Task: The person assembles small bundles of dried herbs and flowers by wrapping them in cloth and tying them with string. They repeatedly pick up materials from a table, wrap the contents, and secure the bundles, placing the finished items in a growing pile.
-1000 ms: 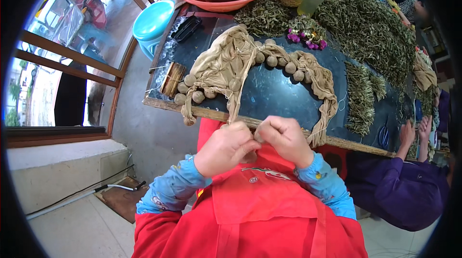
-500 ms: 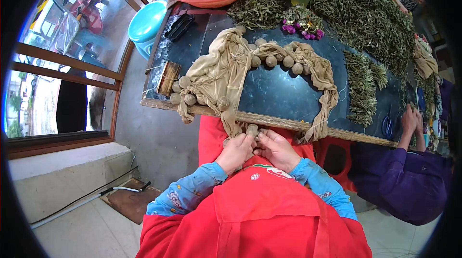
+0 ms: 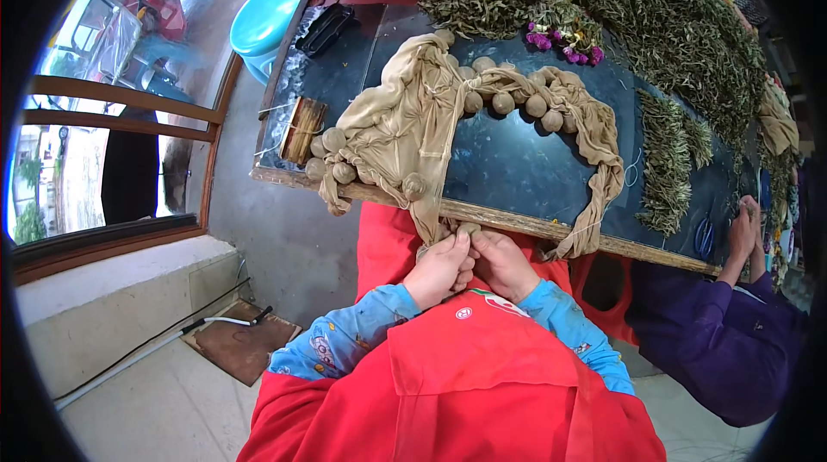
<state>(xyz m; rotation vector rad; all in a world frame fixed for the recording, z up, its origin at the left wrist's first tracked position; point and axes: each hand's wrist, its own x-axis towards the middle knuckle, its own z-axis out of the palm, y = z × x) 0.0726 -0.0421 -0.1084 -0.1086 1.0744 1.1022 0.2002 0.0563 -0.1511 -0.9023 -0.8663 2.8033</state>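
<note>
On the dark tabletop (image 3: 508, 165) lies lumpy tan cloth (image 3: 401, 109), one end draped over the near edge, apparently to bring it within reach; left hand (image 3: 443, 271) and right hand (image 3: 506, 265) meet there, fingers curled, pinching a bunched bit.

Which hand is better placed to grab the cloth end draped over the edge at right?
Probably the right hand: it is nearer that cloth end; the left hand is farther away.

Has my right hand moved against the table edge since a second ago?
Yes, toward your body: your right hand overlapped the wooden table edge in the picture then; now it shows just below that edge.
</note>
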